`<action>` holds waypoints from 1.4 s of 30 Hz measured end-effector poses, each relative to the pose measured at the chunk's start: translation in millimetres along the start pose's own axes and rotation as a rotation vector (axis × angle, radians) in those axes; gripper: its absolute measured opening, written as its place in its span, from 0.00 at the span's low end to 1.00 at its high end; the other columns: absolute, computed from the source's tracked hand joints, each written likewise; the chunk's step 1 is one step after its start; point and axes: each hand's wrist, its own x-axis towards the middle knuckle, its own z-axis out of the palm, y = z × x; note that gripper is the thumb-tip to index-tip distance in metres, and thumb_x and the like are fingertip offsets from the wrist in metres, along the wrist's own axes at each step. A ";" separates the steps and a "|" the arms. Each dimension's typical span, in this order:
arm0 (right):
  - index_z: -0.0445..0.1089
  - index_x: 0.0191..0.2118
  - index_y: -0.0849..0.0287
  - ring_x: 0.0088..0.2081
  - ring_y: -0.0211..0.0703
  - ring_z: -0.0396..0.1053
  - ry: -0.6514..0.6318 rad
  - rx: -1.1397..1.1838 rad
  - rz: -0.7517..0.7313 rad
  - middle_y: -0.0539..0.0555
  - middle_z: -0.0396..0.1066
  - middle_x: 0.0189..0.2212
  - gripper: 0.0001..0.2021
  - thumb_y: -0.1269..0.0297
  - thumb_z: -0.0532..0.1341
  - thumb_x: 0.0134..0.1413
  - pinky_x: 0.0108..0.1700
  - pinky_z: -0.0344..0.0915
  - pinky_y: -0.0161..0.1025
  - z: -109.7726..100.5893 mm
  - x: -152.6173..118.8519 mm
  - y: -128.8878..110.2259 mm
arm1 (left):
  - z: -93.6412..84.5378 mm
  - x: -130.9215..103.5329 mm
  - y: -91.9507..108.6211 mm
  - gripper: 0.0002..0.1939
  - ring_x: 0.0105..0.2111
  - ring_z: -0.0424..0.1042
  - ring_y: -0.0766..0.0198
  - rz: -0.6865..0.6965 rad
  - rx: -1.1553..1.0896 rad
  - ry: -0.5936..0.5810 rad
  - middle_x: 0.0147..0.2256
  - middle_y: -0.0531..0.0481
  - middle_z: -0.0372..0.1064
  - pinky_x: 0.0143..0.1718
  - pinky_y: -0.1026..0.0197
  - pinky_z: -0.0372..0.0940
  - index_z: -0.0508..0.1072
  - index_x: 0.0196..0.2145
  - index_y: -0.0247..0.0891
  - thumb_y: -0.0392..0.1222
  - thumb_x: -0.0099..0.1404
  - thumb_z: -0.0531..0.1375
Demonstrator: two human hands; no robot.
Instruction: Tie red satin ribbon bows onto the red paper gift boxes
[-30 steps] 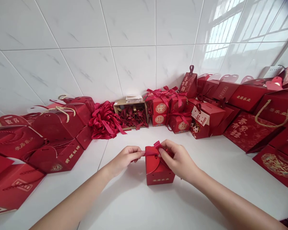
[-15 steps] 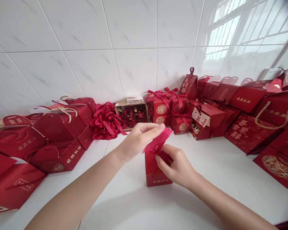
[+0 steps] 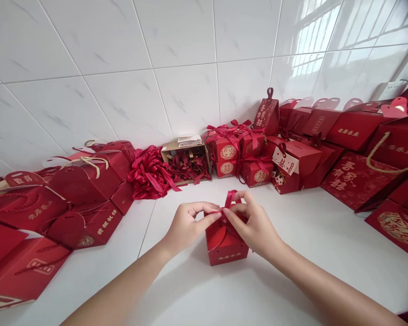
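Note:
A small red gift box (image 3: 226, 246) with curved top flaps and gold lettering stands upright on the white table (image 3: 190, 294). Over its top, a red ribbon (image 3: 230, 197) rises in a loop between my hands. My left hand (image 3: 193, 219) pinches the ribbon at the box's upper left, thumb against fingers. From the right, my right hand (image 3: 250, 222) grips the ribbon near the loop, its thumb pressed close to the left fingertips. The fingers hide the middle of the box top and any knot there.
A heap of loose red ribbon (image 3: 151, 174) lies behind, beside an open cardboard box (image 3: 204, 156) of dark red pieces. Several ribbon-tied boxes (image 3: 227, 156) are stacked at the back. Red gift boxes line the left (image 3: 88, 181) and right (image 3: 357, 131). A tiled wall (image 3: 183, 99) rises behind.
My left hand has come down from above the box to its top, bringing the raised ribbon lower. A ribbon loop now stands by my right fingers, and both hands are closer together.

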 end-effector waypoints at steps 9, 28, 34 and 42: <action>0.68 0.35 0.56 0.31 0.42 0.72 0.021 -0.112 -0.084 0.53 0.75 0.30 0.05 0.63 0.56 0.58 0.34 0.67 0.37 -0.1 -5.6 -2.0 | 10.0 -5.4 -6.4 0.08 0.38 0.74 0.60 0.180 0.072 0.034 0.34 0.47 0.74 0.43 0.57 0.68 0.67 0.24 0.38 0.33 0.57 0.62; 0.76 0.32 0.57 0.68 0.50 0.36 -0.284 0.143 0.222 0.57 0.62 0.57 0.12 0.54 0.61 0.55 0.60 0.52 0.48 -15.4 1.7 3.4 | 14.7 -2.5 -24.5 0.06 0.37 0.71 0.61 0.194 0.018 0.035 0.32 0.48 0.72 0.44 0.57 0.66 0.66 0.29 0.38 0.37 0.64 0.58; 0.76 0.29 0.55 0.68 0.45 0.33 -0.134 0.370 0.236 0.55 0.57 0.61 0.11 0.53 0.65 0.51 0.61 0.49 0.44 -8.3 1.7 14.2 | 18.0 8.3 -28.8 0.08 0.43 0.68 0.61 0.234 0.065 0.201 0.41 0.47 0.66 0.47 0.56 0.64 0.65 0.41 0.40 0.39 0.64 0.58; 0.78 0.32 0.54 0.62 0.51 0.50 -0.040 0.444 0.258 0.56 0.57 0.57 0.13 0.50 0.67 0.45 0.59 0.54 0.45 -2.3 -0.3 15.8 | 8.0 5.8 -15.3 0.08 0.39 0.69 0.59 0.098 0.294 0.084 0.34 0.49 0.69 0.45 0.56 0.61 0.74 0.27 0.39 0.46 0.60 0.62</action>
